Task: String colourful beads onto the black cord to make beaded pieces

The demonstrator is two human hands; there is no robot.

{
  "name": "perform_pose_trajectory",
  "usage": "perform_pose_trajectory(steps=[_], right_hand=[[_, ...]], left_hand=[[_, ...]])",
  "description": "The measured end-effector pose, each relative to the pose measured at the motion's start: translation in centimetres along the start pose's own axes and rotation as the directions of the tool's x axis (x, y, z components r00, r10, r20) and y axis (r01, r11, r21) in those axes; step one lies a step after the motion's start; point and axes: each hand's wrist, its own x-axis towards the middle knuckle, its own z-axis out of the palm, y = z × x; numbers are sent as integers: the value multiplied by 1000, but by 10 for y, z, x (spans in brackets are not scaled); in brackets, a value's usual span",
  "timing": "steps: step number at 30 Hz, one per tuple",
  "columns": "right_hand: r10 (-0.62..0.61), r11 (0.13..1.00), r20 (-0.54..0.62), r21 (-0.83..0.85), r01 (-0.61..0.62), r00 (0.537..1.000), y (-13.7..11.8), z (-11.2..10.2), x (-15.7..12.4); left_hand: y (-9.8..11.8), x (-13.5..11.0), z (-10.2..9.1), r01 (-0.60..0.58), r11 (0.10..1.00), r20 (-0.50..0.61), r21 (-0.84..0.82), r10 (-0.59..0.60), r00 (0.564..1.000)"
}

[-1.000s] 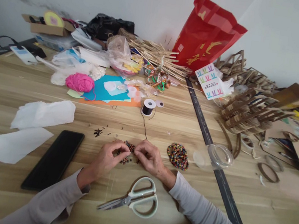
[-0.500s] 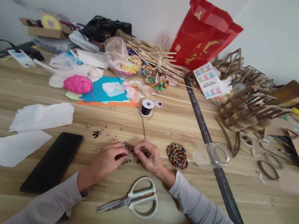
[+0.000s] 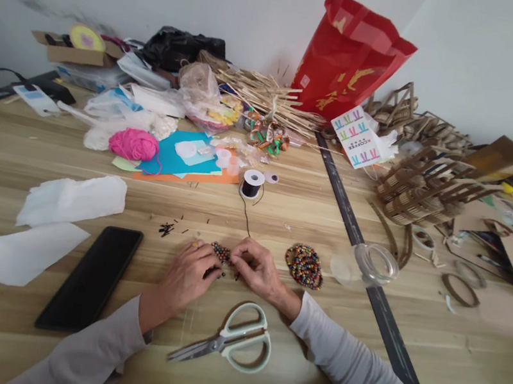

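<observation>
My left hand (image 3: pixel 186 273) and my right hand (image 3: pixel 258 269) meet at the middle of the wooden table (image 3: pixel 252 217), fingers pinched over a short strand of dark wooden beads (image 3: pixel 221 253). A thin black cord runs from my right fingers up to a spool of black cord (image 3: pixel 252 183). Loose beads lie under my left fingertips, partly hidden. A coil of multicoloured beads (image 3: pixel 305 266) lies just right of my right hand. Pale green scissors (image 3: pixel 232 343) lie shut near my wrists.
A black phone (image 3: pixel 92 276) and white tissue sheets (image 3: pixel 71 198) lie to the left. A clear plastic jar (image 3: pixel 369 265) lies on its side at right. Pink yarn (image 3: pixel 134 144), coloured paper, a red bag (image 3: pixel 350 61) and cardboard strip pieces (image 3: pixel 425 186) crowd the back.
My left hand has slid slightly forward over the loose beads, covering them. My right hand has hardly moved. The view shifted a little.
</observation>
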Motion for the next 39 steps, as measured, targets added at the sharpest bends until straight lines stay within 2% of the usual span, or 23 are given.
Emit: perform_pose_trajectory(steps=[10,16,19,22,25,28,30,34,39], right_hand=[[-35,999,-4,8,35,999,4,0,-1],[-19,1000,4,12,19,1000,5,1,-1],[-12,1000,6,11,11,1000,5,1,-1],[-22,1000,4,19,22,1000,4,0,-1],[-13,1000,11,27,13,1000,4,0,-1],[-16,1000,15,20,16,1000,3,0,-1],[-25,1000,16,17,25,1000,2,0,-1],[-50,998,18,28,50,999,1,0,0],[-60,998,16,25,59,998,1,1,0]], left_hand=[[8,3,-2,100,995,42,23,-101,994],[9,4,-3,98,995,54,28,-100,994],[8,4,-3,104,994,31,-20,-103,994],[4,4,-4,143,976,-21,-163,-148,989],[0,5,-5,235,896,-30,-376,-266,964],[-2,5,-5,329,748,29,-576,-384,923],[-3,5,-5,355,655,67,-667,-422,904],[-4,6,-4,364,555,105,-748,-443,890],[-5,4,-2,373,523,128,-766,-444,887]])
